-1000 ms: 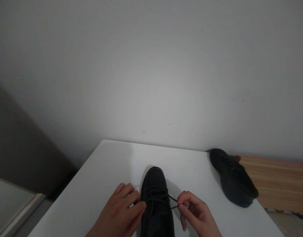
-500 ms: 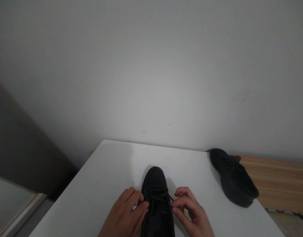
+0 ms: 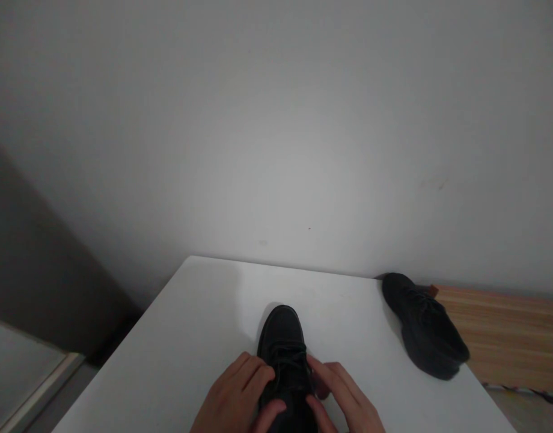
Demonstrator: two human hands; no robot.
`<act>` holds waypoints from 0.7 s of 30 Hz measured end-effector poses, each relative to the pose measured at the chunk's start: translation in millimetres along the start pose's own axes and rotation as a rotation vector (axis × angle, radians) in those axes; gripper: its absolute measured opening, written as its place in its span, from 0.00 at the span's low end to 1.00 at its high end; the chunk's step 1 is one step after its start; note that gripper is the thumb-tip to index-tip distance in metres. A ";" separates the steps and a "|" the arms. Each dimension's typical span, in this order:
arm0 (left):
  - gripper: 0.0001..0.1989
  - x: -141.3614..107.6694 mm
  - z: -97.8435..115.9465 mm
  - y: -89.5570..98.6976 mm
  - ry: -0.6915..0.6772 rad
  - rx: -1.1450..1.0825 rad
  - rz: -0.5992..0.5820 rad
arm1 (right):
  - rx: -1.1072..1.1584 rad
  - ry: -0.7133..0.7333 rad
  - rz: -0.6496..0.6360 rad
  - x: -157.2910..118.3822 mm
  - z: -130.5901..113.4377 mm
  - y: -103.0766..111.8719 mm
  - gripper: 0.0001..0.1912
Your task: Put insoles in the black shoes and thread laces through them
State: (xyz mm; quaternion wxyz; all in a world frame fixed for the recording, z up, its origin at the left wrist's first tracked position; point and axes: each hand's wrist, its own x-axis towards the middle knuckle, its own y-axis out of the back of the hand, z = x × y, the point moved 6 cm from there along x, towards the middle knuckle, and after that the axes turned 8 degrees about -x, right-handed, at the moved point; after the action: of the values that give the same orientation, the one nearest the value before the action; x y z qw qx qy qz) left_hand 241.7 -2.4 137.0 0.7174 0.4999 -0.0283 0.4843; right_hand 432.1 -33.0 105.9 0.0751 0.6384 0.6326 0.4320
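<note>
A black lace-up shoe (image 3: 282,328) lies on the white table (image 3: 204,313), toe toward the wall, its heel end cut off by the lower frame edge. My left hand (image 3: 240,394) is at the shoe's left side, thumb and forefinger apart over the edge of the lacing. On the right side, my right hand (image 3: 344,394) touches the shoe near the laces (image 3: 289,359), with its thumb and forefinger apart. Both hands' fingers are spread, and no lace end can be made out between them.
A second black shoe (image 3: 423,328) stands at the table's right edge near the wall (image 3: 281,150). Beyond that edge is a wood-grain panel (image 3: 506,337). A pale ledge (image 3: 46,385) shows at the lower left.
The fingers of both hands have opened from their pinches. My right hand has moved left against the shoe, and the lace stretched toward it no longer shows.
</note>
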 end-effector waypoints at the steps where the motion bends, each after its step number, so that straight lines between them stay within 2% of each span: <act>1: 0.07 -1.0 -0.9 -1.6 0.007 0.008 -0.007 | -0.034 0.018 -0.004 -1.3 -1.4 -3.3 0.32; 6: 0.24 -5.0 0.9 -11.0 -0.035 0.107 -0.077 | -0.238 0.033 -0.015 -5.9 -2.7 -18.5 0.26; 8: 0.26 -4.1 1.9 -15.0 -0.018 0.161 -0.130 | -0.322 0.027 -0.039 -4.9 -4.0 -21.8 0.26; 12: 0.21 1.2 6.2 -18.1 0.023 0.245 -0.206 | -0.400 0.044 -0.076 0.9 -11.4 -21.9 0.22; 15: 0.15 4.6 10.4 -14.7 0.036 0.233 -0.186 | -0.387 0.025 -0.072 4.0 -14.3 -20.4 0.16; 18: 0.10 7.5 11.1 -8.1 0.092 0.092 -0.123 | -0.342 -0.009 -0.056 7.6 -15.5 -17.6 0.12; 21: 0.10 14.5 12.8 1.5 0.124 -0.160 -0.053 | -0.207 -0.020 -0.042 17.5 -22.8 -8.9 0.12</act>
State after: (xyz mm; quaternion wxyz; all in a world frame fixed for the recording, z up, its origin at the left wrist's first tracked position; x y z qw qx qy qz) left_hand 253.9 -2.3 152.0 0.7680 0.4106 -0.0092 0.4914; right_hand 407.7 -26.3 122.3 0.1559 0.6182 0.5969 0.4870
